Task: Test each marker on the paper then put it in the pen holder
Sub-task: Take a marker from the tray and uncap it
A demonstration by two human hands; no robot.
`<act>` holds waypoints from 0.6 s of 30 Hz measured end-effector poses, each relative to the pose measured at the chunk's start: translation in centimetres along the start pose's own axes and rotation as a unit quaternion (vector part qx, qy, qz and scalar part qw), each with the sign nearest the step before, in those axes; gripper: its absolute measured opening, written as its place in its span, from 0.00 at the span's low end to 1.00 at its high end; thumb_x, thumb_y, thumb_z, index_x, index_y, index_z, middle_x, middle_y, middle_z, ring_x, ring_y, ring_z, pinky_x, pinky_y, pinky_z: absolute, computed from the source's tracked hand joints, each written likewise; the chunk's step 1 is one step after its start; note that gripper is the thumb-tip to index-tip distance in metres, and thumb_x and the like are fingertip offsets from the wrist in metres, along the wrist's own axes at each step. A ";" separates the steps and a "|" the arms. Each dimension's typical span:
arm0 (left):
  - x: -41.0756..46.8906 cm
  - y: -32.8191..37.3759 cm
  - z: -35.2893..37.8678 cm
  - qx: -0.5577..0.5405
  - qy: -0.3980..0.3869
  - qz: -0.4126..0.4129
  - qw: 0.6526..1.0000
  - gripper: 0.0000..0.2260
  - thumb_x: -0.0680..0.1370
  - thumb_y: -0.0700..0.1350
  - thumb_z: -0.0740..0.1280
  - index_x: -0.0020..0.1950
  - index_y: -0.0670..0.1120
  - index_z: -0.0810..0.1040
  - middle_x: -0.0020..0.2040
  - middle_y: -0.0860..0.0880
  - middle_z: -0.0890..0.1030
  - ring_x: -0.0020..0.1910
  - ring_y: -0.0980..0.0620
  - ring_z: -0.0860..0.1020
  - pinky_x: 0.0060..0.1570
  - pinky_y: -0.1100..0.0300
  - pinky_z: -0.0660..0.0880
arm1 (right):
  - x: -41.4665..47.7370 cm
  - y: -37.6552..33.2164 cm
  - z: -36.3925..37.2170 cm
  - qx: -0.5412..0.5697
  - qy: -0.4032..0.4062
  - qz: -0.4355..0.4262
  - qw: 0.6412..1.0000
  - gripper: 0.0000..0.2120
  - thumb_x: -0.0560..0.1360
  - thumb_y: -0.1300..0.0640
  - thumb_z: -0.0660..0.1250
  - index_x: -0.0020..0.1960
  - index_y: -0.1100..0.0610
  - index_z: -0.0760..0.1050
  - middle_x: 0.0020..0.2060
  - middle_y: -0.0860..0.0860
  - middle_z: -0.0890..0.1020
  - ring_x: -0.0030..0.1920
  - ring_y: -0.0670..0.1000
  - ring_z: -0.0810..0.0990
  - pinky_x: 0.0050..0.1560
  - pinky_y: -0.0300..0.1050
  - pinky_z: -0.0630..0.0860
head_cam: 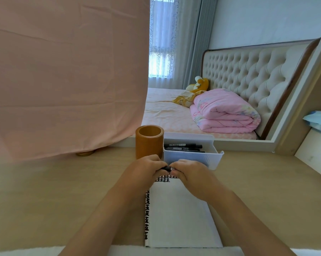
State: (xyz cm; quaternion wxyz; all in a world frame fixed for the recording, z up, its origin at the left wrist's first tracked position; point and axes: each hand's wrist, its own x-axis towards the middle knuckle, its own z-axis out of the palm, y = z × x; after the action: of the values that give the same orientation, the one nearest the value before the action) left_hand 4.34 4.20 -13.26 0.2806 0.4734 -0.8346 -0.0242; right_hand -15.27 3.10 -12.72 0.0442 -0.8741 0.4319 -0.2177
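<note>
One desk (63, 191) bears one paper (178, 215) near us. Beyond it stand one white tray (211, 159) and, to its left, one brown pen holder (149, 143). Our left hand (146, 167) and right hand (189, 170) both pinch one black marker (167, 168) over the paper's far edge; at least three markers (183, 147) lie in the tray.

pen holder (149, 143) left of, seemingly touching, box (193, 160) | markers (182, 147) in box | paper (180, 215) before both, on desk (63, 191)
</note>
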 end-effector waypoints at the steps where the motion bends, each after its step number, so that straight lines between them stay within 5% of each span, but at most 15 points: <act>1: 0.1 0.0 -0.1 -0.005 -0.002 -0.006 1.000 0.12 0.81 0.51 0.64 0.62 0.52 0.81 0.51 0.54 0.79 0.46 0.58 0.76 0.43 0.66 0.72 | 0.0 -0.1 0.0 -0.017 0.027 -0.015 0.999 0.14 0.81 0.47 0.59 0.59 0.52 0.79 0.46 0.48 0.82 0.43 0.46 0.79 0.43 0.35 0.73; 5: 0.2 0.0 -0.6 -0.031 -0.021 -0.044 0.998 0.11 0.81 0.51 0.63 0.58 0.50 0.82 0.47 0.54 0.79 0.44 0.58 0.75 0.43 0.64 0.72 | 0.1 0.2 0.1 -0.111 0.116 -0.109 0.981 0.11 0.78 0.50 0.64 0.55 0.53 0.81 0.38 0.49 0.82 0.36 0.49 0.78 0.34 0.42 0.77; 9: 0.2 -0.4 -0.8 -0.082 -0.039 -0.060 0.994 0.09 0.81 0.51 0.64 0.54 0.51 0.84 0.41 0.58 0.78 0.42 0.61 0.75 0.39 0.67 0.69 | 0.1 0.3 -0.1 -0.158 0.123 -0.137 0.970 0.09 0.77 0.52 0.69 0.54 0.53 0.81 0.38 0.49 0.82 0.36 0.50 0.79 0.35 0.44 0.78; 14: -0.6 -1.7 -1.7 -0.003 -0.002 -0.023 1.000 0.08 0.80 0.48 0.66 0.56 0.53 0.83 0.48 0.57 0.78 0.44 0.61 0.75 0.44 0.60 0.74 | -0.3 0.6 -0.1 -0.046 0.031 -0.005 0.998 0.14 0.82 0.46 0.57 0.56 0.50 0.79 0.46 0.45 0.82 0.41 0.44 0.78 0.40 0.30 0.69; 18: -1.6 -5.0 -2.6 0.032 0.042 -0.104 0.993 0.10 0.80 0.50 0.65 0.60 0.53 0.80 0.51 0.56 0.76 0.48 0.58 0.74 0.46 0.58 0.74 | -0.5 2.0 -0.3 0.030 -0.003 0.037 0.999 0.12 0.83 0.49 0.58 0.54 0.51 0.79 0.43 0.43 0.78 0.43 0.43 0.76 0.45 0.37 0.71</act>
State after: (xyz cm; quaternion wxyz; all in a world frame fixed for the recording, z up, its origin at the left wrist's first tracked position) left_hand 10.09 3.33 -13.32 0.2962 0.5668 -0.7688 -0.0060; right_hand -17.13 2.21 -13.16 0.0799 -0.8566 0.4566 -0.2266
